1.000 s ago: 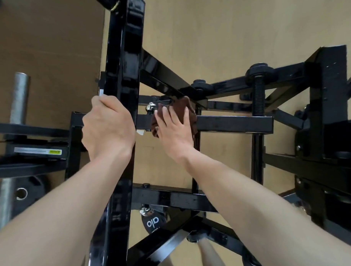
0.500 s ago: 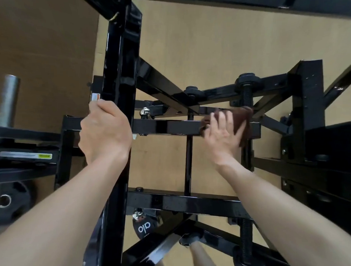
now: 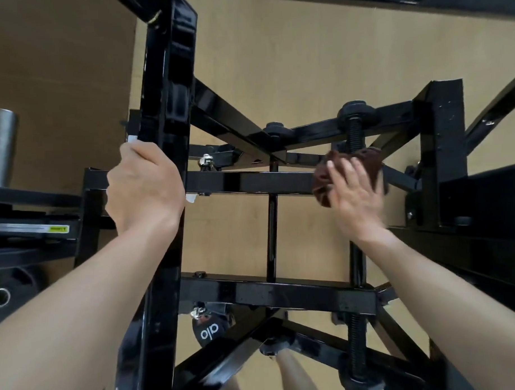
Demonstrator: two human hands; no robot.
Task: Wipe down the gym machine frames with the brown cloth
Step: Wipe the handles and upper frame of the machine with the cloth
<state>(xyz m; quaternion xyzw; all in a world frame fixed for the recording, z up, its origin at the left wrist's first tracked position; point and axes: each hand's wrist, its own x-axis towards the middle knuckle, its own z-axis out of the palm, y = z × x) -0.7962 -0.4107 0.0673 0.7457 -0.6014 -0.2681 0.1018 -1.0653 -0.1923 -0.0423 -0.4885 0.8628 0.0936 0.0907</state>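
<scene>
Frame [image 3: 164,81] of black gloss steel, filling most of the view above a tan floor [image 3: 275,63]: tall post on the left, upper crossbar [image 3: 250,182] and lower crossbar [image 3: 277,294] running right from it, diagonal braces meeting behind, threaded rod [image 3: 353,133] standing near the right end of the bars. Off to the left, a weight plate [image 3: 8,288] and a grey steel peg [image 3: 2,142], apart from the work. Left hand [image 3: 145,187] wrapped round the post at upper-crossbar height, fingers curled tight, steadying only. Right hand [image 3: 354,194], blurred by motion, fingers spread fairly straight, pressing the cloth [image 3: 323,181] flat against the right end of the upper crossbar, just beside the threaded rod. Cloth bunched, brown, half hidden under the palm, touching the bar and perhaps the rod's base; hard to tell through the blur. As to progress, judged from the frame alone: upper crossbar under the wipe at its far right end, so probably close to finished; lower crossbar, braces, rod and right-hand upright untouched at present, likely left to do. Plenty remaining overall.
</scene>
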